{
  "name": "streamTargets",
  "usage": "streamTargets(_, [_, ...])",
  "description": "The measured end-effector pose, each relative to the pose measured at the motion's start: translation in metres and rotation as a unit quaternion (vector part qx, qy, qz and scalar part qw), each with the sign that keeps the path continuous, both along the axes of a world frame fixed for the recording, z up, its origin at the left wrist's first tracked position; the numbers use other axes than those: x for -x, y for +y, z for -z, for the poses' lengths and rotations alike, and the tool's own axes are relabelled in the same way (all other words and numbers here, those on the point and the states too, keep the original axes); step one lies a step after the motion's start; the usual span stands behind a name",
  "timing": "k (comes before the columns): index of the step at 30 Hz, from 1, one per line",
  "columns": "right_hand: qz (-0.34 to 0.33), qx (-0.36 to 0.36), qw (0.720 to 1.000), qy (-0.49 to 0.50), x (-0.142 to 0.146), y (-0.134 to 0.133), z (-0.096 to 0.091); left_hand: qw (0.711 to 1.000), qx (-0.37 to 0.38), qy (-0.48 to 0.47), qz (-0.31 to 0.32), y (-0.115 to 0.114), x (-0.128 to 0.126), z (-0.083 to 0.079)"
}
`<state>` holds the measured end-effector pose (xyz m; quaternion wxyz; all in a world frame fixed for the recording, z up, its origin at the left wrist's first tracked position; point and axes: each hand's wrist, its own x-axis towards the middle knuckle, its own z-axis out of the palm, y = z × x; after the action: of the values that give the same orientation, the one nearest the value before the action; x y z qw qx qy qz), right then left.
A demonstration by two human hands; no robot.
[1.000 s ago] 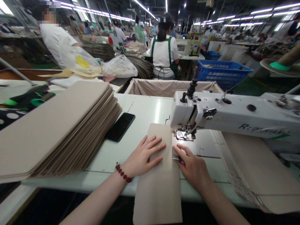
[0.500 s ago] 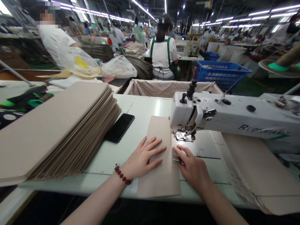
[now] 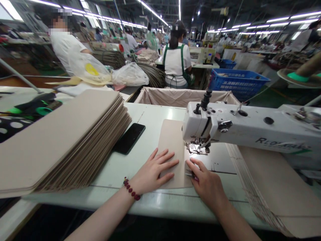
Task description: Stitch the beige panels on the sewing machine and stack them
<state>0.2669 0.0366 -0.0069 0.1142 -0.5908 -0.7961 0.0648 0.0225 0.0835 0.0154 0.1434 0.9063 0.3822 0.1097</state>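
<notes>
A beige fabric panel (image 3: pixel 172 134) lies on the pale green table, its right edge beside the presser foot (image 3: pixel 198 148) of a white sewing machine (image 3: pixel 240 124). Flat on the panel, fingers spread, rests my left hand (image 3: pixel 160 169), with a dark red bead bracelet at the wrist. My right hand (image 3: pixel 207 179) is closed around small thread snips (image 3: pixel 189 173), whose metal blades poke out to the left. Its fingertips touch the panel's right edge just in front of the presser foot. The snips' handle is mostly hidden in the palm.
A tall stack of beige panels (image 3: pixel 75 130) stands at left, next to a black phone (image 3: pixel 130 138). More panels (image 3: pixel 276 180) lie right, partly under the machine arm. Behind the table are a cloth-lined bin (image 3: pixel 175 93) and a blue basket (image 3: pixel 238 82). Co-workers sit farther back.
The panel has slid away from me along the machine; its near edge is now well in from the table's front edge. Both hands keep nearly the same place and pose.
</notes>
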Motion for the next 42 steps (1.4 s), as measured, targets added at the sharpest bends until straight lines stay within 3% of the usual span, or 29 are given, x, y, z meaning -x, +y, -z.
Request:
streamTargets(16, [-0.012,0.000,0.999,0.034,-0.001,0.000,0.002,0.997,0.006,0.032,0.074,-0.004,-0.011,-0.014])
streamTargets(32, [-0.019,-0.013,0.997,0.072,-0.004,0.003,0.020,0.999,-0.011,0.000,0.040,0.040,-0.021,0.007])
streamTargets(42, [-0.025,-0.024,0.997,0.068,-0.004,0.006,0.019,0.999,-0.011,-0.026,0.024,0.045,-0.023,0.014])
